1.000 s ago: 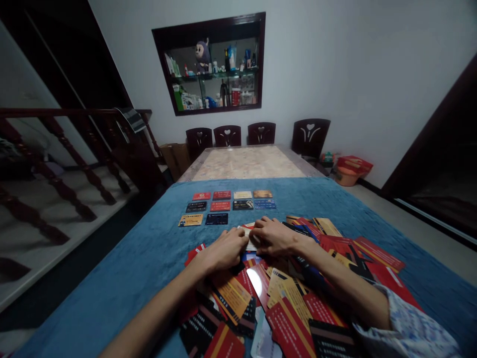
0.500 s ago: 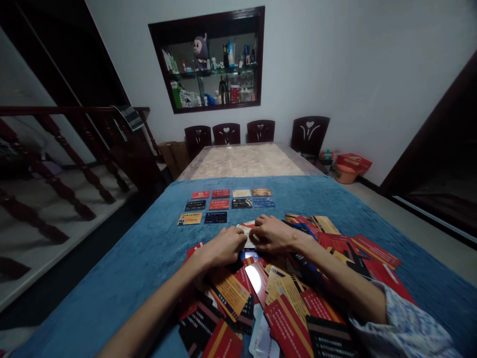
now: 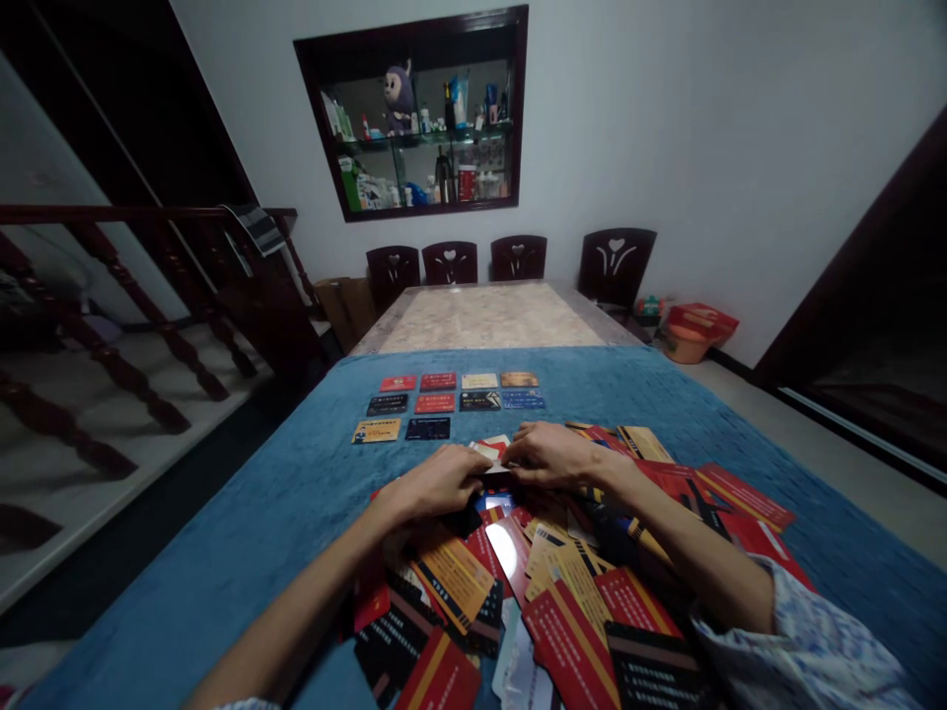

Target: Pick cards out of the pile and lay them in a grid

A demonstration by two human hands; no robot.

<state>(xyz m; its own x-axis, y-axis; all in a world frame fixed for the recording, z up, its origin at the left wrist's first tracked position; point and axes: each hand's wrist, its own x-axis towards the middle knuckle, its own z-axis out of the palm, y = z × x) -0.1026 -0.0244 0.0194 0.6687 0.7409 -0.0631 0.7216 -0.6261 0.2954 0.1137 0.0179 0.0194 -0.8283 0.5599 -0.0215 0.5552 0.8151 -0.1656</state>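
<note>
- Blue cloth point(image 3: 281, 493) is spread over the bench, and a loose pile of cards point(image 3: 562, 592) is heaped on its near part.
- At the pile's far edge the left hand point(image 3: 436, 483) and the right hand point(image 3: 551, 456) are held close together, fingertips nearly meeting.
- A pale card point(image 3: 492, 450) is seen between them, just beyond the left fingertips and at the right fingertips, the right hand being nearer; its long axis seems to run left to right, slightly tilted.
- Each grip is curled down at the card; whether it is pinched or only pressed cannot be told.
- Rows of laid-out cards point(image 3: 451, 402) are set farther off, apart from the pile.
</note>
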